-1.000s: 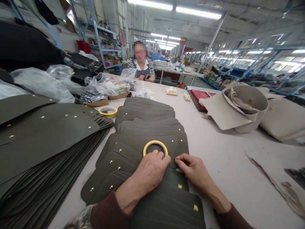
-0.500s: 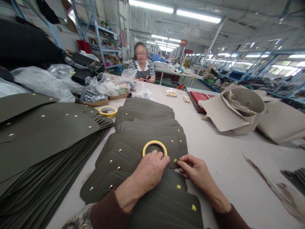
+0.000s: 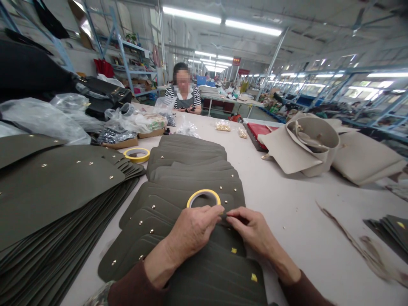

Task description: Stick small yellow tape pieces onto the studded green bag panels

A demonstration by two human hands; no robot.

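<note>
My left hand (image 3: pixel 194 227) is closed on a roll of yellow tape (image 3: pixel 204 193), which stands up above its fingers. My right hand (image 3: pixel 251 227) faces it, thumb and forefinger pinched close to the left fingertips; anything between them is too small to make out. Beneath both hands lies an overlapping row of dark olive-green panels (image 3: pixel 174 195) with rounded corners and small metal studs (image 3: pixel 153 207). Nearer to me, small pieces of yellow tape (image 3: pixel 254 277) sit on the panels' right corners.
Larger dark green panels (image 3: pixel 63 182) are fanned out at left, near a second yellow tape roll (image 3: pixel 136 155). Bags of gold-coloured hardware (image 3: pixel 222 126) lie farther back. Beige bag parts (image 3: pixel 306 144) stand at right. Across the table (image 3: pixel 287 238) sits another person (image 3: pixel 183 93).
My right hand has moved left, off the panel's corner, up to my left fingertips. The yellow piece at that corner no longer shows. My view has shifted slightly right.
</note>
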